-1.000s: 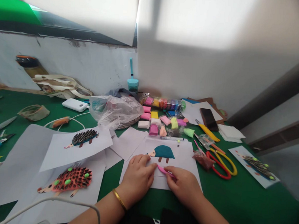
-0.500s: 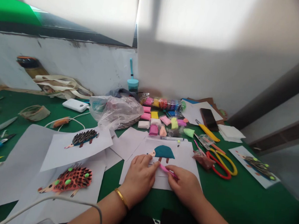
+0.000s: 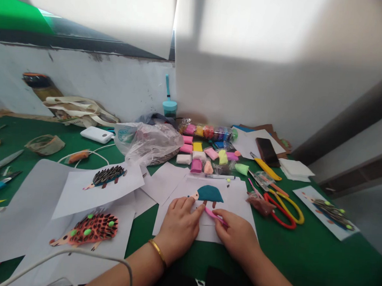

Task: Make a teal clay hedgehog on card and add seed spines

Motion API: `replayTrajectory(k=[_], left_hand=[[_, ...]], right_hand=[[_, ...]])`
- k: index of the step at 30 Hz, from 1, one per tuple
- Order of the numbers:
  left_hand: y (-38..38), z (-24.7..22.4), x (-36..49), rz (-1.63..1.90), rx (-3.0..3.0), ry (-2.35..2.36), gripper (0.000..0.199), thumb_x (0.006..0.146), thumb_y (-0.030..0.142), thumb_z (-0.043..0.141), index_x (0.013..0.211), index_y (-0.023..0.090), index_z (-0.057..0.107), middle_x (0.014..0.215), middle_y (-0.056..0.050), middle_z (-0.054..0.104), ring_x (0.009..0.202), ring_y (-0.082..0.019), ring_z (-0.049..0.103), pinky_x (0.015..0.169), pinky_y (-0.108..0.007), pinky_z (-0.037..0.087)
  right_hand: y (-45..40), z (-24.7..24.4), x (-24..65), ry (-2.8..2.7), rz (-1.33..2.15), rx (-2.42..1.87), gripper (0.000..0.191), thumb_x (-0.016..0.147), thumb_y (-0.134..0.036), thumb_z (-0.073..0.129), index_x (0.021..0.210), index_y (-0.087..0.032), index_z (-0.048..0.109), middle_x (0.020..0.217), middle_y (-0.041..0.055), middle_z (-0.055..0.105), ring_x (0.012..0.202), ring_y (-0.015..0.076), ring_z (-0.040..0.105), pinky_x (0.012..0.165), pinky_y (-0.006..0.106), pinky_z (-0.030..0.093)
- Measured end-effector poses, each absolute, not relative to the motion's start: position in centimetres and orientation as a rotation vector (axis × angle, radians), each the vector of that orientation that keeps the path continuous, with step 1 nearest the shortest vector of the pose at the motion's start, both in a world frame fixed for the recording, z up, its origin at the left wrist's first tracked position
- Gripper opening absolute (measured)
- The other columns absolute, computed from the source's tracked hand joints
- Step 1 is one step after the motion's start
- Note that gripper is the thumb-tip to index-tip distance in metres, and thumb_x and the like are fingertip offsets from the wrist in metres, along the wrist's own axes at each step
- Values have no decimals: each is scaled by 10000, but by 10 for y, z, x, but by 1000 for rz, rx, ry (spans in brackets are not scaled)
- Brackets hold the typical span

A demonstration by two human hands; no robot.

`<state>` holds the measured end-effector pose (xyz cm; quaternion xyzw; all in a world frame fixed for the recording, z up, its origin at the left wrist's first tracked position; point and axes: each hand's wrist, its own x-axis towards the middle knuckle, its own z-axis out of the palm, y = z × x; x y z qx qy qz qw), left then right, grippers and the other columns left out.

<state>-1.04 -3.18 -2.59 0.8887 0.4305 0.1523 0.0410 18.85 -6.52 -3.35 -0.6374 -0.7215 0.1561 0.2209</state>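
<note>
Gripping a pink tool (image 3: 211,214), the right hand (image 3: 236,233) has edged its tip nearer the blue hedgehog (image 3: 210,193), seemingly working there, the left hand's (image 3: 179,225) grip unclear.

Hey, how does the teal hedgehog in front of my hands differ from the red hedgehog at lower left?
The teal hedgehog has a smooth, bare back, while the red hedgehog is covered in dark, seed-like pieces. The red hedgehog carries green dots; the teal hedgehog's body has none. The teal hedgehog has brown legs, the red hedgehog pale ones. Both lie on white paper, with pale faces toward the left.
</note>
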Motion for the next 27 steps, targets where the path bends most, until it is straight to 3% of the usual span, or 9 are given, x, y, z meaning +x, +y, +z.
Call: replayTrajectory(k=[27], left_hand=[[-32, -24, -10, 471, 2720, 1318, 496, 868, 183, 535, 1350, 294, 502, 1233, -85, 522, 1120, -272, 484, 978, -479, 413]], right_hand=[[-66, -32, 189, -1975, 436, -1776, 324, 906, -280, 444, 1100, -215, 696, 1076, 49, 746, 951, 219, 708, 839, 343, 548]])
